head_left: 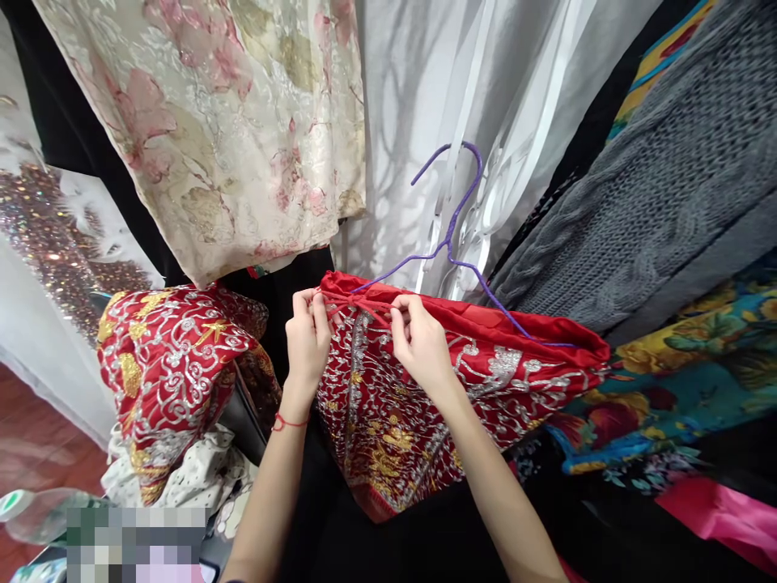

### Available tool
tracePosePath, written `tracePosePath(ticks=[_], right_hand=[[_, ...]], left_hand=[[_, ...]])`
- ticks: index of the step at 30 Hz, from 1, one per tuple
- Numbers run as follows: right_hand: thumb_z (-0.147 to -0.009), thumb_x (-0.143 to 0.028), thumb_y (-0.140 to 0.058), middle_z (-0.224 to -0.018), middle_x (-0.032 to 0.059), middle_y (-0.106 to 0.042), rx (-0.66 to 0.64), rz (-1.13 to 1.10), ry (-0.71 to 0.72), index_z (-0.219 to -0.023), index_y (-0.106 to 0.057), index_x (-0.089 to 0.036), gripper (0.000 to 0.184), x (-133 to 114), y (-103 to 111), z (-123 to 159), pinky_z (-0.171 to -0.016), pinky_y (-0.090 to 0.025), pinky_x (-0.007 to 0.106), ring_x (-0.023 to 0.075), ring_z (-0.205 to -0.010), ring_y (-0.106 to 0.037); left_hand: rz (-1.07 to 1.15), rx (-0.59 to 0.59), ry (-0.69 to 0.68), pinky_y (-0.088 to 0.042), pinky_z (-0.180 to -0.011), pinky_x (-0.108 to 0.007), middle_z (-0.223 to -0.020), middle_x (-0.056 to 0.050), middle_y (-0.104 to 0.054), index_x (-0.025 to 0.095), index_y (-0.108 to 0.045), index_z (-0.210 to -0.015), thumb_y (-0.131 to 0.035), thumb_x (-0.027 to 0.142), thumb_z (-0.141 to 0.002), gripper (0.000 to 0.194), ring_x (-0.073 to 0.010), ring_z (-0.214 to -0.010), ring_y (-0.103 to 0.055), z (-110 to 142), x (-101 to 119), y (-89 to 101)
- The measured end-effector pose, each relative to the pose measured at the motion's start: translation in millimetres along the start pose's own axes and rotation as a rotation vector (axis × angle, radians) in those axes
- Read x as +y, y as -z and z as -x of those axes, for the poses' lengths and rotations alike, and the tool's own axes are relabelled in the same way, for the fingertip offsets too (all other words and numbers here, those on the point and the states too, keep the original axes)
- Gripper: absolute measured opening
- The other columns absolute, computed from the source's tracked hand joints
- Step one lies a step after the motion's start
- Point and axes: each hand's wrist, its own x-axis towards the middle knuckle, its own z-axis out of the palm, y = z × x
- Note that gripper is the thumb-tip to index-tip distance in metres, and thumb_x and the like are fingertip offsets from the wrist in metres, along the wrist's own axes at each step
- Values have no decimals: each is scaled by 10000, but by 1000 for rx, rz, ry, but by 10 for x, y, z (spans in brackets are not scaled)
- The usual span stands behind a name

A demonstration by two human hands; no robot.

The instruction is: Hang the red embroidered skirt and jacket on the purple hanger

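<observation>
A red skirt (394, 421) with silver and gold embroidery hangs in front of me, its waistband (534, 324) spread over a purple wire hanger (447, 241). At the left end of the waistband, a red drawstring (355, 301) shows a bow or loose knot. My left hand (308, 336) pinches one side of this drawstring between thumb and fingers. On the other side, my right hand (420, 336) grips the string, just in front of the waistband. The hanger's hook rises above the skirt beside white ribbons.
A cream floral garment (255, 129) hangs at upper left. More red embroidered cloth (176, 356) lies below it on the left, near a plastic bottle (48, 514). A grey knit garment (643, 186) and a teal floral cloth (673, 380) hang on the right. Behind is a white curtain (401, 105).
</observation>
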Motion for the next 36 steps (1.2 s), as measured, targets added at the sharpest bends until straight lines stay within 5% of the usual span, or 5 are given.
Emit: tracePosePath(ticks=[11,19,22,26,36], right_hand=[[-984,-310,-436,-744,34,-703,190,207,-49,-953,-578,-227,167,44,157,54,-512,-344,261,173,-587,-640],[-918,-425,-581,-1072,58,-688,-21,-465,-144,-1265,-432,-252,416,-170,-99,37,-534,-516,255,141,-657,-691],[-929,-336,-579,-1122,72,-700,-7,-385,-77,-1370,-460,-272,461,-244,-271,-9,-704,-583,317,181,-825,-710],[-972,-248,-486,-1186,67,-713,95,-249,30,-1200,-639,-255,275,-231,-381,-94,-972,-539,382,211,-1064,-680],[-960,-253,-510,-1101,47,-753,61,-47,81,-1087,-671,-245,205,-168,-321,-165,-899,-550,333,213,-968,-717]], left_hand=[[-84,105,10,-494,-615,-234,-714,-14,-694,208,-502,-994,-436,433,-1019,236,-142,-603,-673,-34,-364,141],[311,-68,-6,-539,-882,-306,-1001,-59,-691,221,-545,-983,-414,486,-1019,299,-165,-939,-686,20,-256,64],[436,-144,7,-542,-930,-336,-1028,-63,-690,226,-534,-1023,-440,488,-1008,278,-171,-962,-690,34,-191,59],[432,-242,-61,-527,-1008,-360,-1128,-80,-668,230,-495,-1169,-703,411,-861,413,-188,-1052,-680,34,-173,60],[389,-95,-49,-574,-923,-341,-1004,-56,-740,200,-612,-1045,-715,311,-863,237,-174,-941,-721,60,-175,-103]])
